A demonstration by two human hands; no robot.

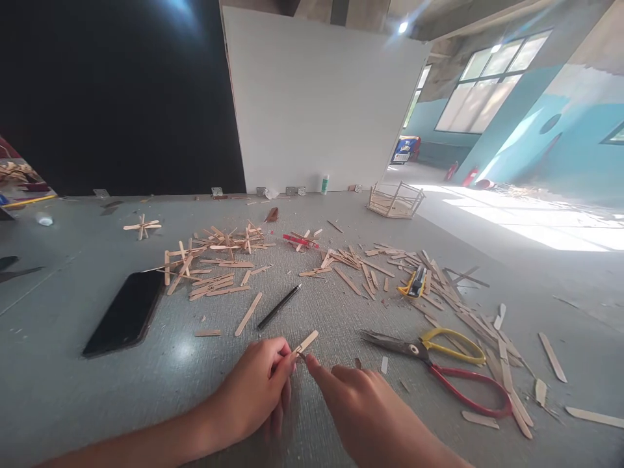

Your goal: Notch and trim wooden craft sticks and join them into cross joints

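Observation:
My left hand (266, 374) is closed, pinching a wooden craft stick (308, 340) just above the table. The stick points up and to the right, and a notch or cut seems to show near my fingertips. Against the stick lies the index finger of my right hand (353, 393), with the other fingers curled under. A thin dark tip shows under that finger; what it belongs to is hidden. Beyond my hands are a black pen (279, 307) and a loose craft stick (248, 314). To the right lie scissors (419, 351) with one yellow and one red handle.
Behind are piles of craft sticks (214, 286), a yellow utility knife (414, 283) and a red strip (299, 240). A black phone (125, 312) lies left. Farther back stand a stick-built frame (396, 201), a crossed-stick piece (142, 227) and a small bottle (324, 184) by the white panel (322, 104).

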